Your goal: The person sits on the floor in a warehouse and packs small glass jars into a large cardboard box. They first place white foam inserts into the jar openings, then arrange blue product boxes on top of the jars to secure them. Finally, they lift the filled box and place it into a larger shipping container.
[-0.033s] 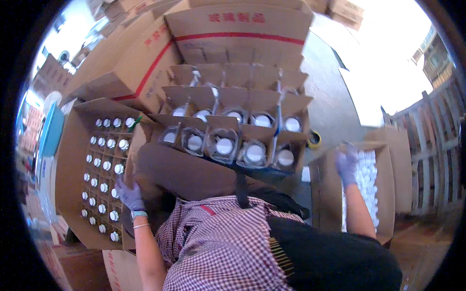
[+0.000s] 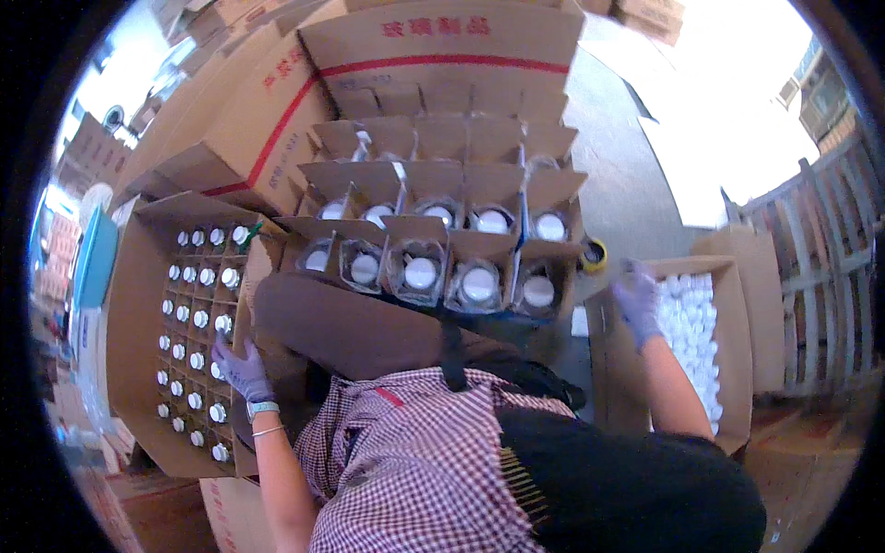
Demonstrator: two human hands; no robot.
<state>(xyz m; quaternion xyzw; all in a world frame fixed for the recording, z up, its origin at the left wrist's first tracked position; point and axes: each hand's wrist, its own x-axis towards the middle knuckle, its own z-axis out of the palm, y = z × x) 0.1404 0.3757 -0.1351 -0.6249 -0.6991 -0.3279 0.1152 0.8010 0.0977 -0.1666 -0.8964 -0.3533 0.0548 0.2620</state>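
My left hand (image 2: 242, 370), in a pale purple glove, rests at the right side of a carton (image 2: 129, 359) of bottles with white caps. Its fingers are spread beside a white bottle cap (image 2: 218, 370) that it partly covers. Cardboard dividers separate the several bottles there. On the right, my right hand (image 2: 636, 302), also gloved, hovers over the left edge of an open carton (image 2: 735, 369) filled with small white pieces (image 2: 693, 336) that look like caps. Motion smears its fingers, so whether they hold anything cannot be made out.
Ahead stands a divided carton (image 2: 433, 78) with wrapped, white-lidded jars (image 2: 478, 284) in its cells. A yellow-and-black tape roll (image 2: 595, 255) lies right of it. A tall carton (image 2: 244, 138) is at the back left, a blue basin (image 2: 97, 253) far left, a wooden pallet (image 2: 816, 267) far right.
My right hand has moved left, from above the white pieces to the carton's left edge. My left hand stays by the same bottles. The whole view has shifted slightly.
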